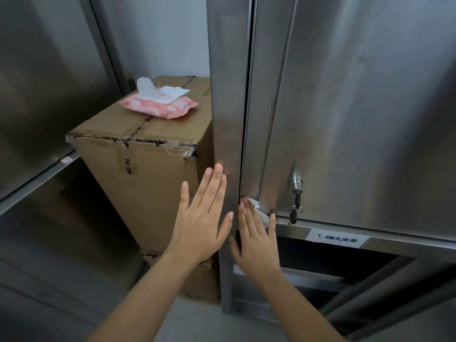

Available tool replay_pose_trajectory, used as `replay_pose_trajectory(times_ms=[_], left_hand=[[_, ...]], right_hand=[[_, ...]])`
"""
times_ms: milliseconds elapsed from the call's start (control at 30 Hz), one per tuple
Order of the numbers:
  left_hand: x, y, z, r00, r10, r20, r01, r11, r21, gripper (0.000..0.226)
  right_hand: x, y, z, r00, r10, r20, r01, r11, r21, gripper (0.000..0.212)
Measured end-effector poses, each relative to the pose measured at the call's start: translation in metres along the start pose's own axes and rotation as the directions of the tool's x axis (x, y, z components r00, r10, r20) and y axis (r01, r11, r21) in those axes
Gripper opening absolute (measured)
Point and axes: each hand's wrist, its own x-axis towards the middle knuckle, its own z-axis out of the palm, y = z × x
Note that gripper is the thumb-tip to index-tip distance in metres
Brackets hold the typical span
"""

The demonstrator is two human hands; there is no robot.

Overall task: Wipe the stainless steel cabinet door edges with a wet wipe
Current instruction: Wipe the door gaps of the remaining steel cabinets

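Two bare forearms are reaching up from the bottom of the view toward the stainless steel cabinet door (357,119). Right hand (256,243): fingers are lying straight and together, pressing a crumpled white wet wipe (254,202) flat against the door's lower left corner, right at the vertical gap along its edge; nothing is curled around the wipe. Left hand (202,218): it is spreading flat with straight fingers, holding nothing, its fingertips resting on the steel upright (229,95) just left of the door. Cylinder lock (296,185): it is sitting on the door to the right of the wipe, with a dark key (298,199) hanging from it. White printed label (336,239): it is sticking to the steel rail just under the door. Taped cardboard box (138,174): it is standing left of the door, beyond the upright, and is stacked on another box (197,285). Pink wet wipe pack (160,106): it is lying on top of the upper box, with a white sheet (148,88) sticking up from its opening.
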Motion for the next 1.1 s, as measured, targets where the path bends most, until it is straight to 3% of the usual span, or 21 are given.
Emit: replay_pose_trajectory(times_ms=[200,433,633,900,1100], left_hand=[[-0.012,0.008,0.003,0.997,-0.054,0.061,0.054,0.998,0.01,0.061],[-0.021,0.031,-0.001,0.985,-0.145,0.097,0.144,0.989,0.022,0.059],[-0.025,0.039,-0.018,0.958,-0.279,0.072,0.278,0.96,0.024,0.058],[-0.049,0.036,-0.059,0.874,-0.486,0.019,0.483,0.871,0.091,0.051],[-0.094,0.027,-0.093,0.785,-0.614,-0.078,0.615,0.761,0.205,0.041]], right_hand=[[-0.002,0.011,0.001,0.985,-0.105,-0.135,0.108,0.994,0.011,0.065],[-0.001,0.025,-0.012,0.956,-0.205,-0.21,0.246,0.95,0.19,0.056],[0.008,0.024,-0.033,0.95,-0.197,-0.241,0.277,0.886,0.371,0.046],[0.024,-0.013,-0.054,0.934,-0.305,-0.186,0.355,0.737,0.576,0.043],[0.016,-0.064,-0.07,0.846,-0.476,-0.239,0.508,0.584,0.633,0.043]])
